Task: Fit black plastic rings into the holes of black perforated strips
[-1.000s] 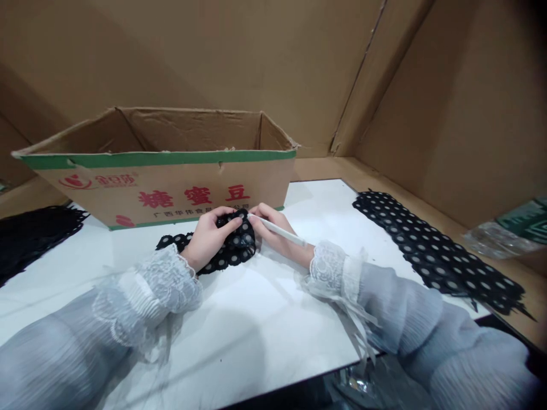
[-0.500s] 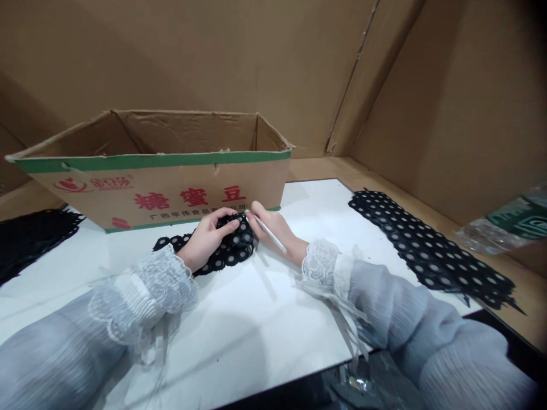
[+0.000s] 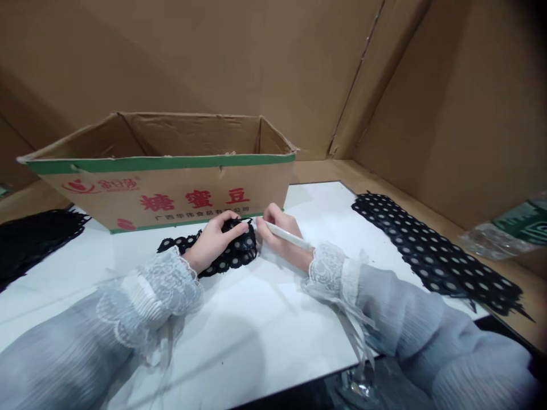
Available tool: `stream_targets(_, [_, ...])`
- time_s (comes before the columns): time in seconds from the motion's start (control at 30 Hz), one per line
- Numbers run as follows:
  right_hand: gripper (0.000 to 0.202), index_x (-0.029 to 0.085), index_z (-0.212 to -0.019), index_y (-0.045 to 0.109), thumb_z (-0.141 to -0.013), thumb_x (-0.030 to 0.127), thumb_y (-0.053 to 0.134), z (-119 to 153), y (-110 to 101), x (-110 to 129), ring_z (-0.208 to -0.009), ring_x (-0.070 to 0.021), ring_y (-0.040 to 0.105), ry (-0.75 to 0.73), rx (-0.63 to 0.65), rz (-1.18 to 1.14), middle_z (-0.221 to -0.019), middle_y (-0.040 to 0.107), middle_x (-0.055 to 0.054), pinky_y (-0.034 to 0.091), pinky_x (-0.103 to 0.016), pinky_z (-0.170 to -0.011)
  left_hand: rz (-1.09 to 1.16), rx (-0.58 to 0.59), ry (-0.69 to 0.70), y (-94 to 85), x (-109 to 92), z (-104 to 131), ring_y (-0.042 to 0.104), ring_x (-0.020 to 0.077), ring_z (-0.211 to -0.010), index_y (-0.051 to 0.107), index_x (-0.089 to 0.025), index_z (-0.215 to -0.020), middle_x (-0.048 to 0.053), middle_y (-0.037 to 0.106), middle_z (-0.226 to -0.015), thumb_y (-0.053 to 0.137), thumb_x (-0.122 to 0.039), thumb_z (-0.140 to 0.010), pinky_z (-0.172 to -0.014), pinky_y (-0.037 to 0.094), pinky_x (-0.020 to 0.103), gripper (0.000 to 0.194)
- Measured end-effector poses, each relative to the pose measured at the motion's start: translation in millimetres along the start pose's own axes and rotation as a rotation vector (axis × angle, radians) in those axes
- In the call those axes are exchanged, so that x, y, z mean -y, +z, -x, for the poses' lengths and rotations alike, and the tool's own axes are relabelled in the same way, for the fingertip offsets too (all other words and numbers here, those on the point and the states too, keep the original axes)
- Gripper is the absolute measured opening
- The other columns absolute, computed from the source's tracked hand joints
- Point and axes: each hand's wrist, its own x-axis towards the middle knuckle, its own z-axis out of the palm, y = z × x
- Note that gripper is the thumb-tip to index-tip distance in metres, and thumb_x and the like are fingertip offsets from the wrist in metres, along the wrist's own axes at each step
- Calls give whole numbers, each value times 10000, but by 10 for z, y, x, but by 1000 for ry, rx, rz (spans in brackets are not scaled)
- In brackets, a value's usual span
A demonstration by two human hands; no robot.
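Compared with half a second ago, the white stick [image 3: 288, 234] is leaning flatter over the right hand [image 3: 280, 230], and the left thumb is reaching nearer to its tip. I am judging that the work is continuing at this same end. The dotted black piece [image 3: 233, 257] is lying at the middle of the frame; the left hand [image 3: 213, 239] is keeping its grip closed on it. The right grip is pinching the stick; whether the tip is touching the piece, I cannot tell.

All this is resting on a white table [image 3: 239, 353]. Behind, an open carton [image 3: 196, 179] is standing at upper left; a second dotted strip [image 3: 431, 250] is lying at right, a black pile [image 3: 34, 239] at left. Brown panels [image 3: 256, 57] are enclosing the place.
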Motion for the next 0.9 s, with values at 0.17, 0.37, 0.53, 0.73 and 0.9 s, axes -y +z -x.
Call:
stream_targets(0.17, [116,202,-894,430,-909,297,366,-33,-187,-218,-524,-106,448,-86,-106,220,-633,504,19,342,-233,-529,13,-87,32,-4,8,-13,515,155,-808,538,-181,-838,-12,553,-807,541,-433,-798,-794,387,261,255])
stream_targets(0.37, [172,147,-930,568,-882,152,403,-79,-369,-517,-787,-211,512,-316,220,728,-802,585,-94,383,-300,-649,10,-102,91,6,-7,-8,525,170,-855,529,-181,-881,11,567,-856,470,-426,-838,-829,404,281,256])
stream_targets(0.53, [357,147,-1129,532,-837,38,355,-81,-330,-526,-868,-231,511,-226,216,701,-1015,566,-143,414,-337,-719,34,-99,148,32,-1,43,534,170,-931,496,-181,-961,31,556,-939,435,-311,-855,-883,402,297,179])
stream_targets(0.73, [234,172,-1063,522,-857,277,492,-95,-344,-21,-975,-210,526,-141,158,19,-1022,577,-109,430,-377,-854,-36,-149,284,32,-78,113,542,170,-1008,452,-196,-1040,56,554,-1032,466,-277,-855,-905,407,299,202])
stream_targets(0.9, [220,161,-931,523,-775,303,582,-392,-307,384,-667,-118,547,143,422,-501,-722,576,4,462,-288,-670,-37,-224,354,-214,-445,38,552,161,-992,481,-190,-1015,47,566,-1016,504,-259,-837,-902,418,289,192])
